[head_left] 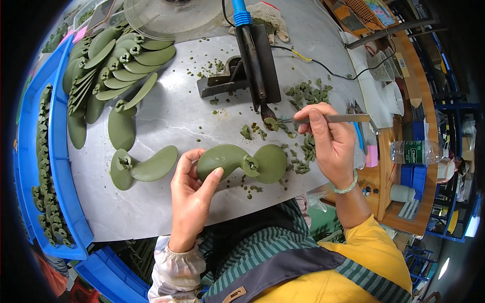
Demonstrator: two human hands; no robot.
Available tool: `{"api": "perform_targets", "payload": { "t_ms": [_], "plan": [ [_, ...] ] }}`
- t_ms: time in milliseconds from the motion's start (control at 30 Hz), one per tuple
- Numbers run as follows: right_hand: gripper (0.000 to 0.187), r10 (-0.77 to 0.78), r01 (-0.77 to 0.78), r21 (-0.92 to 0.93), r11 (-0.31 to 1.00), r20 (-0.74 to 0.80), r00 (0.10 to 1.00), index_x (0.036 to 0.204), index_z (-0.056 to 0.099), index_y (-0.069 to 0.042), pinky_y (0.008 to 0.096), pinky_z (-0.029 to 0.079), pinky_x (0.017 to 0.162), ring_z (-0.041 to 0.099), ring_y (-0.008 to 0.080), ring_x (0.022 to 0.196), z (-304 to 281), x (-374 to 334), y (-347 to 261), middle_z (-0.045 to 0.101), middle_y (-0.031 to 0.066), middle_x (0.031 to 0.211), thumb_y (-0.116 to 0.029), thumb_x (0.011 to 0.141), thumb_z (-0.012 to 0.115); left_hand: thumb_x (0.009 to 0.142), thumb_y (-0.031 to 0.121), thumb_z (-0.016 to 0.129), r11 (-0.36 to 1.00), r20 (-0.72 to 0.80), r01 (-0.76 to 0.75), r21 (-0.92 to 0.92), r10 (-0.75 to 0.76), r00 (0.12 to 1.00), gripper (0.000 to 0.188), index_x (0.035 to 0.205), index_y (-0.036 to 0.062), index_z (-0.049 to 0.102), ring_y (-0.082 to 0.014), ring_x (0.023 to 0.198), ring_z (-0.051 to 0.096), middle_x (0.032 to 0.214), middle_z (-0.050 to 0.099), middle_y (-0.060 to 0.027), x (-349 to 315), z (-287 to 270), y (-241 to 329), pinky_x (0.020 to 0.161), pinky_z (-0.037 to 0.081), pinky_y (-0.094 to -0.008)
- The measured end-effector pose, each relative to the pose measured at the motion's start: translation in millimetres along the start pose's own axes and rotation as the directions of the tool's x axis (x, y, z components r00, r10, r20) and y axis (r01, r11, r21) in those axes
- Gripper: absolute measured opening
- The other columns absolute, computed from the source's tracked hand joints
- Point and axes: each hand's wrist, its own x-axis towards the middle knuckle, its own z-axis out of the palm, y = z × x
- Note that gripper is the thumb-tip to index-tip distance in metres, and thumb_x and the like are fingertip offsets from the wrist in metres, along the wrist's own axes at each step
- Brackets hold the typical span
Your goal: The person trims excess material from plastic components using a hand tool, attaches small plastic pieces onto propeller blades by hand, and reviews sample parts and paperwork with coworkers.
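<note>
My left hand (191, 197) pinches one blade of a green two-bladed plastic propeller (222, 157) just above the table, its hub facing up. A pair of tweezers (348, 118) is gripped in my right hand (328, 144), pointing left. The tips meet a small green plastic piece (271, 122) at the dark tip of a soldering iron (243, 17) with a blue handle. The iron rests tip-down on a black metal stand (222, 86). Whether the tweezers are closed on the piece is too small to tell. Another propeller (154, 164) lies left of my left hand.
Stacked green propellers (126, 60) fill the table's far left, beside a blue crate (60, 166) holding more green parts. Green scraps (308, 93) lie around the iron. A cable (333, 74) runs right. A glove (268, 20) lies behind; a plastic bottle (414, 151) is at the right.
</note>
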Motion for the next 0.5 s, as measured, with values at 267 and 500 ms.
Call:
{"api": "perform_targets", "payload": {
  "t_ms": [267, 500],
  "plan": [
    [0.018, -0.008, 0.005, 0.133, 0.991, 0.019, 1.000, 0.091, 0.065, 0.001, 0.0270, 0.045, 0.060, 0.058, 0.0134, 0.064, 0, -18, -19, 0.065, 0.0064, 0.078, -0.011, 0.100, 0.055, 0.093, -0.001, 0.064, 1.000, -0.016, -0.004, 0.012, 0.004, 1.000, 0.034, 0.123, 0.0001, 0.049, -0.0101, 0.101, 0.060, 0.112, 0.062, -0.0054, -1, 1, 0, 0.084, 0.050, -0.0227],
    [0.012, -0.109, 0.101, 0.095, 0.990, 0.083, 0.990, 0.091, 0.067, -0.001, 0.0292, 0.042, 0.060, 0.054, 0.0159, 0.060, 5, -23, -24, 0.064, 0.0047, 0.070, -0.008, 0.097, 0.059, 0.092, -0.001, 0.064, 1.000, -0.021, -0.014, 0.009, 0.014, 1.000, 0.035, 0.124, 0.0000, 0.049, -0.0099, 0.100, 0.059, 0.111, 0.062, -0.0053, -1, 1, -1, 0.083, 0.049, -0.0223]
  ]
}}
